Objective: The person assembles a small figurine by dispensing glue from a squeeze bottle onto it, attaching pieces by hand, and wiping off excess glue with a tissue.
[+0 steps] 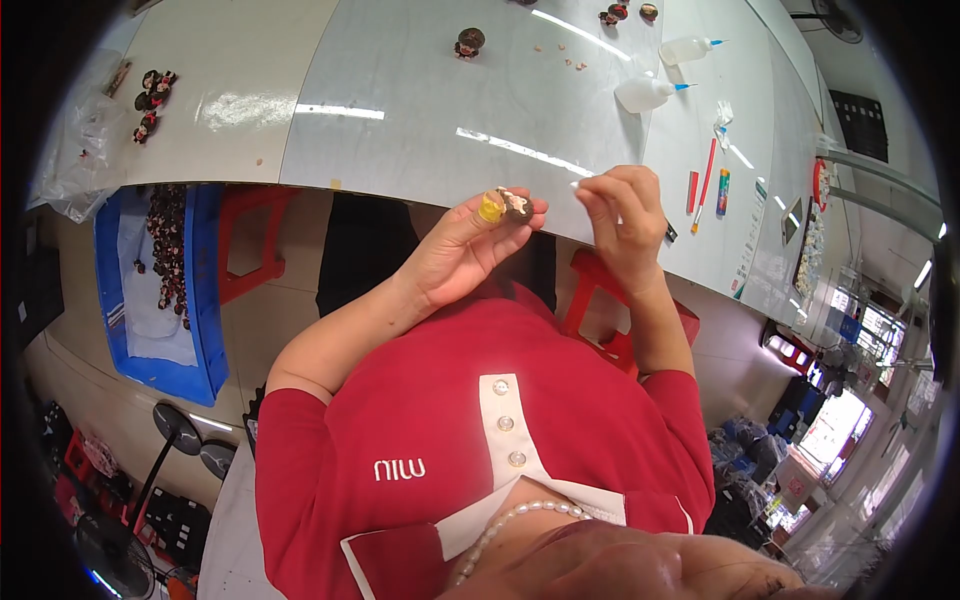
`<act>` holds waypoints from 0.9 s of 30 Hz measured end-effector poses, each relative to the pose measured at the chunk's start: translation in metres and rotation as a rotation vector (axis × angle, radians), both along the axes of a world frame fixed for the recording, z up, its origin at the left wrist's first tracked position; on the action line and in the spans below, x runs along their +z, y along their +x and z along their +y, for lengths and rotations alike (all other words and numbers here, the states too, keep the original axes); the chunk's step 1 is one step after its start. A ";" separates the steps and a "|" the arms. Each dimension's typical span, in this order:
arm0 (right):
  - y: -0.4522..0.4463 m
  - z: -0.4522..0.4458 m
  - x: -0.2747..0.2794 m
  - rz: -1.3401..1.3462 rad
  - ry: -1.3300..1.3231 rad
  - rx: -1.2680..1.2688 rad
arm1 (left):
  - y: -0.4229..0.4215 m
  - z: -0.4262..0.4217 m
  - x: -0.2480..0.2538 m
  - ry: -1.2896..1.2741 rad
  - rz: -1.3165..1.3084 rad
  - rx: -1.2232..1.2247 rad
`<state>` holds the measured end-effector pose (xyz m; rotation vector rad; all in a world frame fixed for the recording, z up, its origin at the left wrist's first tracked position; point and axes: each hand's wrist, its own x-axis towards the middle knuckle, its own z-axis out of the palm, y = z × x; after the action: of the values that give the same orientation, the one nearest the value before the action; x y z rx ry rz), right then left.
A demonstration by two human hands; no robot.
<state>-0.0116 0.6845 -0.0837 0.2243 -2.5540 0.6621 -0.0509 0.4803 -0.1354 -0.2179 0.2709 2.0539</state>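
Observation:
My left hand (470, 245) holds a small dark brown and cream figurine (518, 206) between thumb and fingers, just in front of the table edge. Yellow tape (491, 207) wraps the thumb. To its right, my right hand (625, 215) is raised with thumb and forefinger pinched together. A tiny white piece (575, 186) shows at those fingertips; its kind is too small to make out. The two hands are apart. On the table beyond them stands a similar brown figurine (468, 43), with small pinkish bits (562, 47) to its right.
Two white squeeze bottles (645, 93) with blue tips lie at the right, near a red brush (704, 178) and a glue-like tube (722, 192). More figurines (152, 92) sit at the left. A blue crate (212, 300) holding many small figurines is below, beside a red stool (245, 245).

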 end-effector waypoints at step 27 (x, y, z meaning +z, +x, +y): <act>0.008 -0.038 -0.010 -0.264 -0.386 0.165 | 0.006 0.005 -0.005 -0.067 0.139 -0.042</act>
<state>-0.0033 0.6466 -0.0935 0.2289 -2.6021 1.3053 -0.0449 0.4858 -0.1407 -0.1096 0.4264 2.0236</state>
